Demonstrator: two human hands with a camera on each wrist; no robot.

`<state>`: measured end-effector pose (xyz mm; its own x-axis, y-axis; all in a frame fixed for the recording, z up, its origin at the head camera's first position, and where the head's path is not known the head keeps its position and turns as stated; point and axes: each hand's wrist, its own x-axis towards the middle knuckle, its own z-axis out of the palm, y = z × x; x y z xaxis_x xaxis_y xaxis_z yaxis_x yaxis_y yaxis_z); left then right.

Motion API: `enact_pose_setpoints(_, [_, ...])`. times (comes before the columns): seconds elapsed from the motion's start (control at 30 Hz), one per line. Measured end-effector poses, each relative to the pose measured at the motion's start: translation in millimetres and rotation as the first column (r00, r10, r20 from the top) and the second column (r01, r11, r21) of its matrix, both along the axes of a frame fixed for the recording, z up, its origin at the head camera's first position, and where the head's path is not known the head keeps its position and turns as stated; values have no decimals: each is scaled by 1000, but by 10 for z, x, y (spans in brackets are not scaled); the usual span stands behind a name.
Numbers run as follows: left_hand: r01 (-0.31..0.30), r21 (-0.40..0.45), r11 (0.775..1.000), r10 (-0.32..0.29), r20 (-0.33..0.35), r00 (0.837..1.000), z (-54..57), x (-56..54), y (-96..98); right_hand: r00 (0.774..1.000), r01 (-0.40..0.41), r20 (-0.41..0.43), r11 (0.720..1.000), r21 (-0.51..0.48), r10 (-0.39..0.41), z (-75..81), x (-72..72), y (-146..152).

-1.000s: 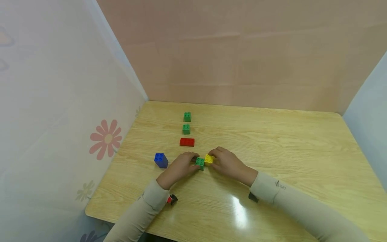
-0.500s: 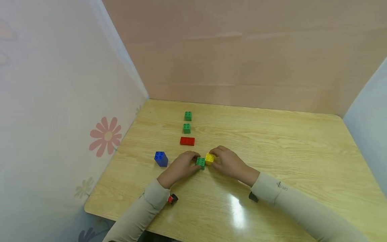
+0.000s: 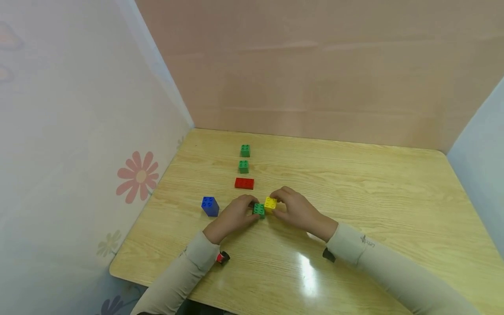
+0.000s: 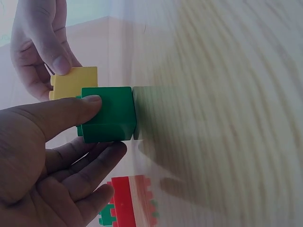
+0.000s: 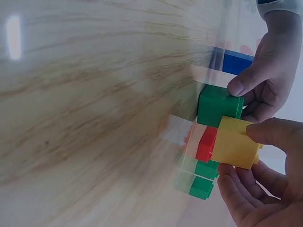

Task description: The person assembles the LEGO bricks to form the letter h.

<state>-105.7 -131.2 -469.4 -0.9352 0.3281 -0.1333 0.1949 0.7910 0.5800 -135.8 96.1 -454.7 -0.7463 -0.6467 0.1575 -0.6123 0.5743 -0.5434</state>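
My left hand [image 3: 236, 215] pinches a green toy building brick [image 3: 258, 210] between thumb and fingers, and the brick stands on the table with its studs up. A yellow building brick [image 3: 270, 204] is pinched in my right hand [image 3: 299, 211], right beside the green one. In the right wrist view the yellow brick [image 5: 233, 143] sits higher off the table than the green brick [image 5: 218, 106] and overlaps it. From the left wrist view, the left thumb [image 4: 90, 105] lies on the green brick's near side, and the yellow brick [image 4: 75, 82] shows behind it.
A tall blue brick [image 3: 210, 206] stands left of my left hand. Beyond the hands a flat red brick [image 3: 244, 183] and two green bricks, one nearer [image 3: 243, 166] and one farther [image 3: 245, 151], form a line. Wall sheets border the wooden table [image 3: 374, 188] at the back and sides.
My right hand has raised the yellow brick slightly and moved it a little left toward the green one. The left hand keeps its hold on the green brick, almost still.
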Motion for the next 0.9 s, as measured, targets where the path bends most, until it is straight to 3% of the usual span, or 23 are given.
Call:
enact_pose_setpoints(0.63, [11, 0, 1000, -11, -1, 1000, 25, -22, -28, 999, -35, -32, 996, -78, 33, 125, -19, -47])
enact_pose_setpoints(0.9, [10, 23, 1000, -10, 4, 1000, 29, -22, -14, 998, -54, 19, 995, -87, 56, 117, -1, -111])
